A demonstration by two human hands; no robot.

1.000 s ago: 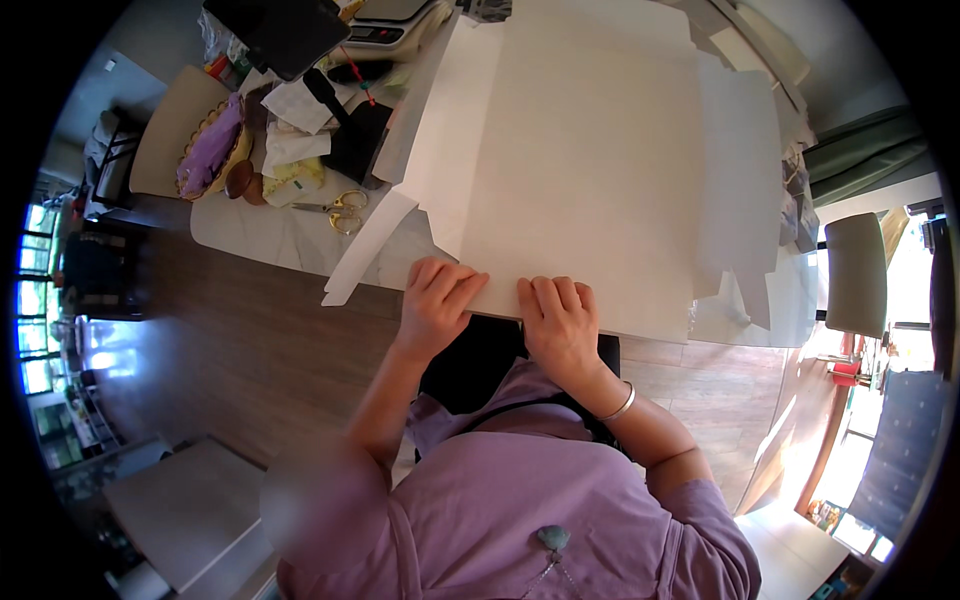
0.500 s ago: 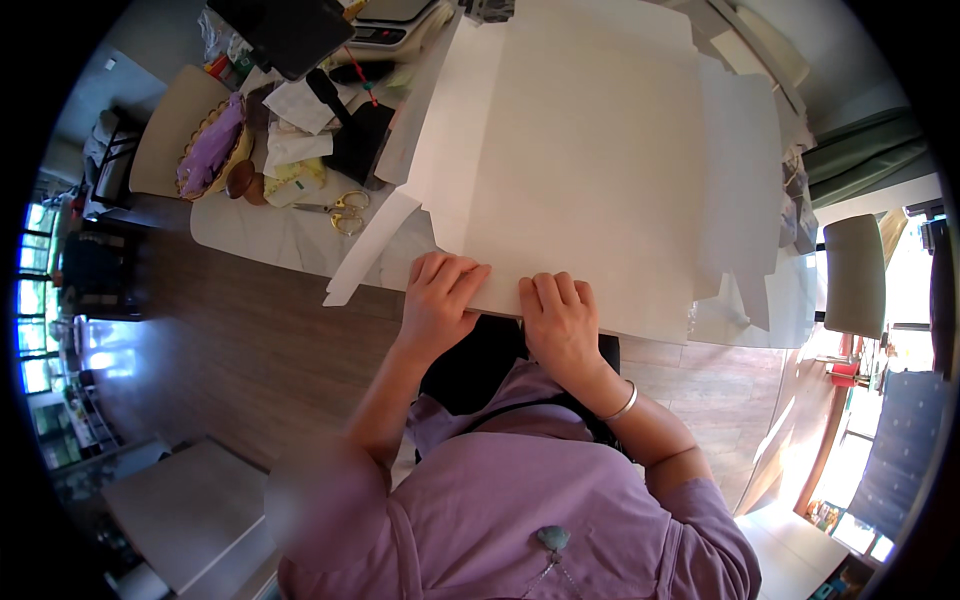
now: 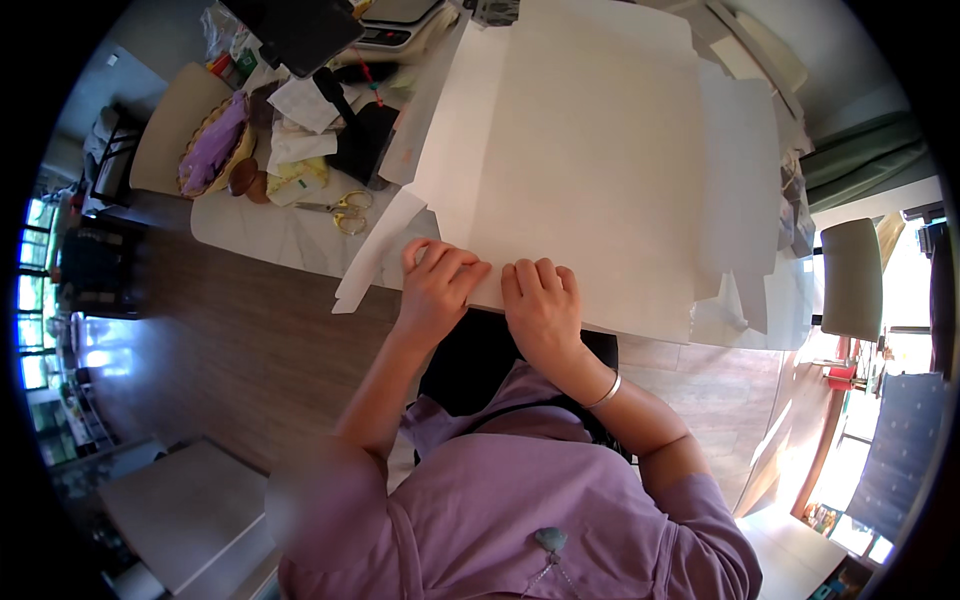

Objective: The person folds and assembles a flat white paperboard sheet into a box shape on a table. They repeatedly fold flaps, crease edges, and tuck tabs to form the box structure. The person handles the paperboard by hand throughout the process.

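A large white cardboard box blank (image 3: 590, 160) with folded side flaps covers most of the table in front of me. My left hand (image 3: 436, 292) is closed at its near edge, fingers curled over the cardboard beside the left corner flap (image 3: 378, 250). Just to the right, my right hand (image 3: 543, 312) grips the same edge with its fingertips bent on top. Both thumbs are mostly hidden, and a small gap separates the hands.
Gold-handled scissors (image 3: 350, 212) lie on the marble-look table (image 3: 235, 228), left of the cardboard. Behind them are a black device stand (image 3: 362, 145), a basket with purple cloth (image 3: 215, 150) and a scale (image 3: 392, 32). Chairs stand at left and right (image 3: 852, 278).
My right hand has slid left along the near edge, closer to my left hand. The left hand has shifted slightly, and the left corner flap has moved a little right.
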